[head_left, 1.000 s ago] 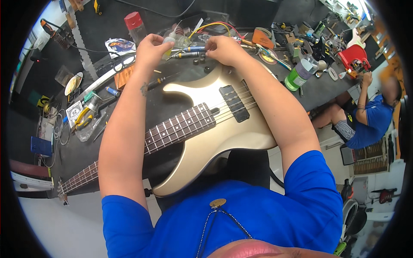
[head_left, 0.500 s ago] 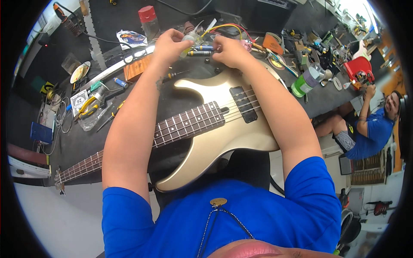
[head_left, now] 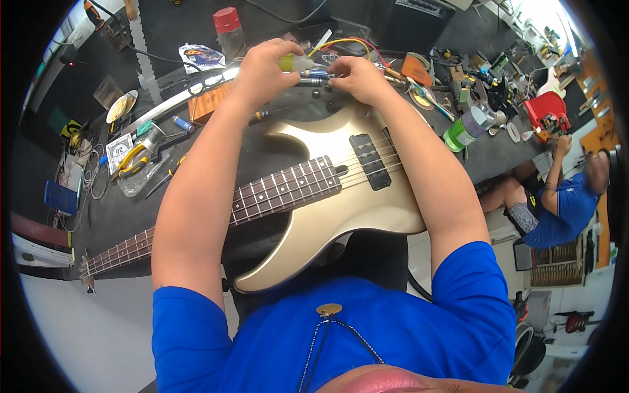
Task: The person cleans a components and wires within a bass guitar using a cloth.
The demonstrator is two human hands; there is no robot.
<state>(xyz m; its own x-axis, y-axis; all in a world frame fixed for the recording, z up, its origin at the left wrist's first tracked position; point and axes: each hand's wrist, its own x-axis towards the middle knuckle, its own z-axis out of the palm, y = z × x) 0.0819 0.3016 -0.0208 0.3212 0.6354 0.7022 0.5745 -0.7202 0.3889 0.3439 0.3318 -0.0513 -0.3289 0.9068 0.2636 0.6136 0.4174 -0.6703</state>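
My left hand (head_left: pixel 267 71) is closed around a small translucent squeeze bottle (head_left: pixel 300 63) with yellow-green showing in it. The bottle lies sideways, its narrow tip toward my right hand (head_left: pixel 359 78). Thumb and fingers of that hand pinch a small dark piece (head_left: pixel 330 76), too small to name. Just below, a small dark knob-like part (head_left: pixel 316 93) stands on the bench beside a blue-and-grey pen-like tool (head_left: pixel 313 74). A gold electric bass guitar (head_left: pixel 314 223) lies under my forearms, its neck (head_left: pixel 275 190) reaching to the lower left.
Pliers with yellow handles (head_left: pixel 134 160), a wooden block (head_left: pixel 206 105) and a red-capped jar (head_left: pixel 228 33) are on the left of the dark bench. A green-labelled bottle (head_left: pixel 464 128) and mixed tools stand right. At far right, a person in blue (head_left: pixel 567 203) sits by the bench.
My left hand has turned the squeeze bottle onto its side and brought its tip rightward. My right hand has shifted slightly, now pinching the dark piece. The seated person's head has turned.
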